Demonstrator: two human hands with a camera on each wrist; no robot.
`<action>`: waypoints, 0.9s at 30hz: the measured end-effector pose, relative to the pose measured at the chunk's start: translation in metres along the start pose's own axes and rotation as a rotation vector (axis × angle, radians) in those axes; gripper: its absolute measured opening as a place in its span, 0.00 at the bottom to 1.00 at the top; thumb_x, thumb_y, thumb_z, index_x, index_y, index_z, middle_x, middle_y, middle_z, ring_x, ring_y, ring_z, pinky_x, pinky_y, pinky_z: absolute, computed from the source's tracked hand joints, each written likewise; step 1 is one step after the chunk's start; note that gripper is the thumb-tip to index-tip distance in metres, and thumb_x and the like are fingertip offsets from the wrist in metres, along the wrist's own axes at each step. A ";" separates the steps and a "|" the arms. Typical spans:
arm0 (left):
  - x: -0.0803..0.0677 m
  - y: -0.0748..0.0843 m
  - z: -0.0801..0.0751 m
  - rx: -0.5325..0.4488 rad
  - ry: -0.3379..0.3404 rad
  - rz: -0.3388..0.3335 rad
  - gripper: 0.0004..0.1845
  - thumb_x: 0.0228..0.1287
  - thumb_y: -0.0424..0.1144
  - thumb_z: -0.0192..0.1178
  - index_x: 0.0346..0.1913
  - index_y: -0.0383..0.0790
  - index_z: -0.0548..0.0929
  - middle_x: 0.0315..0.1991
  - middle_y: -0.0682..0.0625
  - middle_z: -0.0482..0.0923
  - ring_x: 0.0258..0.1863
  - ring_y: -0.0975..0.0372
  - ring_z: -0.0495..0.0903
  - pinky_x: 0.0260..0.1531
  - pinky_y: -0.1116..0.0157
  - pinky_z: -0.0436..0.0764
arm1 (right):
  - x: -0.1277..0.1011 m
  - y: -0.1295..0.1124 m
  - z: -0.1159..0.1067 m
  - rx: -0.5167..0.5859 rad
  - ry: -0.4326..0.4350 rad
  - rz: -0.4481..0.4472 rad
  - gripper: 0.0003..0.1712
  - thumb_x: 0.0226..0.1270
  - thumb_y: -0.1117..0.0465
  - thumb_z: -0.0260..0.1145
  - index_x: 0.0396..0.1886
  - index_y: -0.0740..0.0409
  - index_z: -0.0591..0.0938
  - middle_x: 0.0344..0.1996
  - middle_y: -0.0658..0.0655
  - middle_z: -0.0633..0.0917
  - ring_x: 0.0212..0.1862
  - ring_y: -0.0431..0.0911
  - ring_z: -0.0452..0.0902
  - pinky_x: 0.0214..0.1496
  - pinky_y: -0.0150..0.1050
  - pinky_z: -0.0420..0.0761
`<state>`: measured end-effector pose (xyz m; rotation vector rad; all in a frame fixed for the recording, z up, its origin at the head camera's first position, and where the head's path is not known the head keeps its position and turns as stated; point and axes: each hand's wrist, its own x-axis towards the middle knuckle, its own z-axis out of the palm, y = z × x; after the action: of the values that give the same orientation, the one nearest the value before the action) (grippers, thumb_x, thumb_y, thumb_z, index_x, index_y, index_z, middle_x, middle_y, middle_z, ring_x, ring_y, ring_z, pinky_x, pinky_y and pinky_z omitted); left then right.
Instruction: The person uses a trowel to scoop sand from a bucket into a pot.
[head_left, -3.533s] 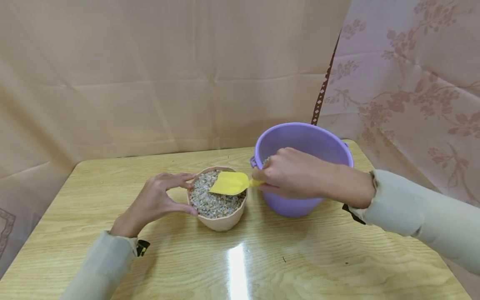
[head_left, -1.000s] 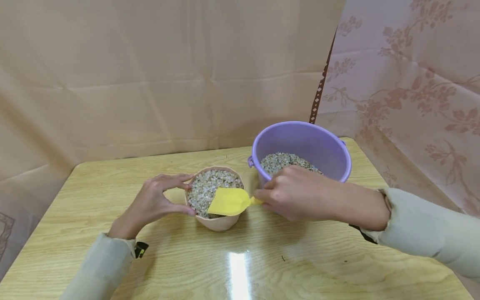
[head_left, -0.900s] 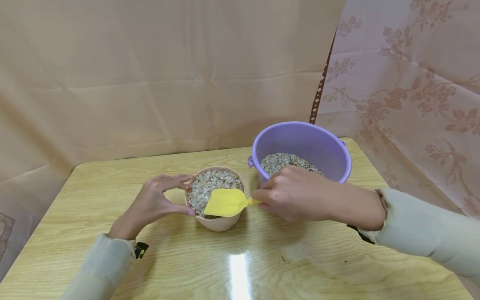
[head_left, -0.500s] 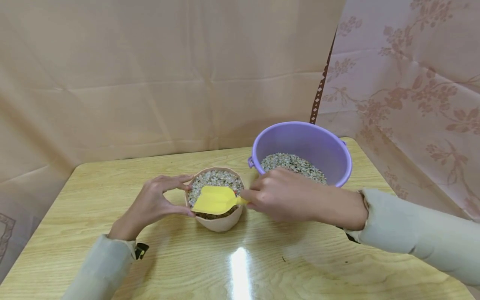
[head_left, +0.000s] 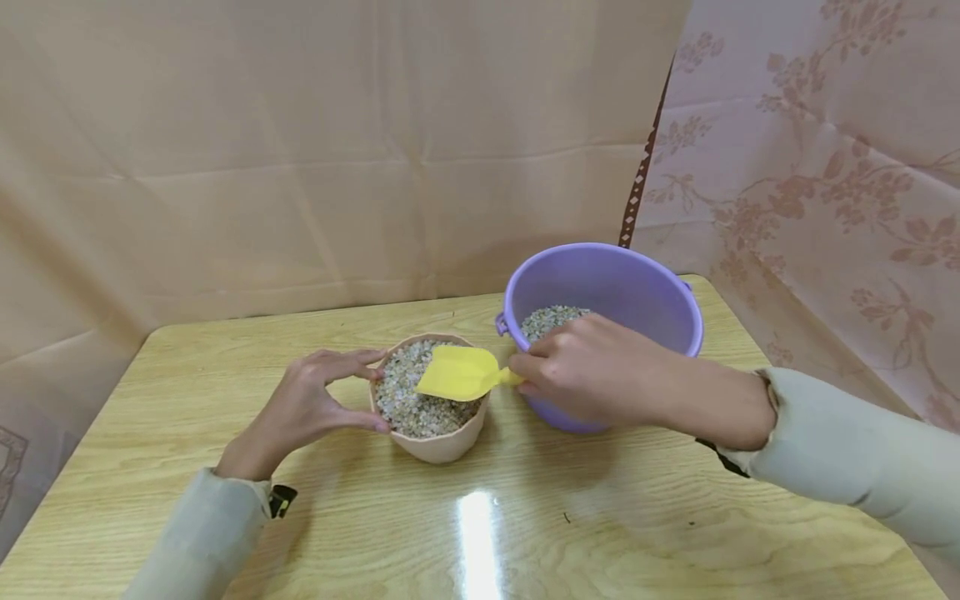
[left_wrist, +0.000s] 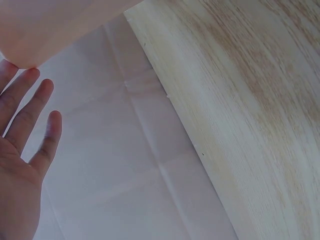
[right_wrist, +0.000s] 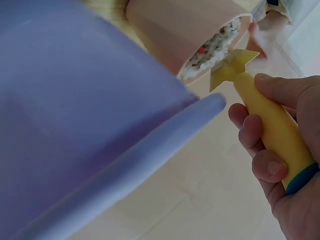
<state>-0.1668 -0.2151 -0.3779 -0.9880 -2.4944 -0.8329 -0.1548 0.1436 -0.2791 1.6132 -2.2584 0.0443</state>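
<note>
A small pale-peach pot stands on the table, filled with gravel close to its rim. My left hand rests its thumb and fingertips on the pot's left side, the other fingers stretched out in the left wrist view. With my right hand I grip the yellow handle of a toy shovel. The shovel's yellow blade lies over the right part of the gravel, back side up. A red speck shows in the gravel in the right wrist view.
A purple bucket with more gravel stands at the right, partly behind my right hand. The wooden table ends at the back against a beige curtain. A pink floral cloth hangs at the right.
My right hand has swept the shovel left and toward the front of the pot, then back right and farther away. The left hand has stayed at the pot.
</note>
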 end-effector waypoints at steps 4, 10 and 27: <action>-0.001 0.000 0.000 0.000 0.001 -0.003 0.34 0.33 0.66 0.75 0.40 0.44 0.90 0.52 0.49 0.85 0.46 0.52 0.85 0.49 0.47 0.79 | -0.003 0.002 -0.001 -0.002 -0.002 0.016 0.05 0.61 0.63 0.72 0.32 0.56 0.83 0.23 0.51 0.86 0.23 0.44 0.82 0.22 0.37 0.80; -0.001 0.001 0.000 -0.003 -0.006 -0.013 0.33 0.32 0.65 0.76 0.40 0.44 0.90 0.52 0.50 0.85 0.47 0.51 0.85 0.50 0.46 0.79 | -0.006 -0.002 -0.001 -0.067 -0.046 -0.002 0.05 0.61 0.61 0.73 0.31 0.57 0.84 0.21 0.50 0.85 0.21 0.44 0.80 0.18 0.35 0.76; -0.001 0.003 -0.001 0.003 -0.021 -0.046 0.34 0.30 0.63 0.78 0.42 0.43 0.90 0.54 0.50 0.85 0.50 0.50 0.84 0.52 0.44 0.77 | -0.004 0.001 -0.016 -0.132 -0.088 -0.048 0.05 0.57 0.68 0.71 0.32 0.56 0.84 0.20 0.50 0.82 0.22 0.44 0.79 0.20 0.38 0.77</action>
<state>-0.1639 -0.2149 -0.3768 -0.9457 -2.5442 -0.8363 -0.1505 0.1516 -0.2651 1.6282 -2.2342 -0.1881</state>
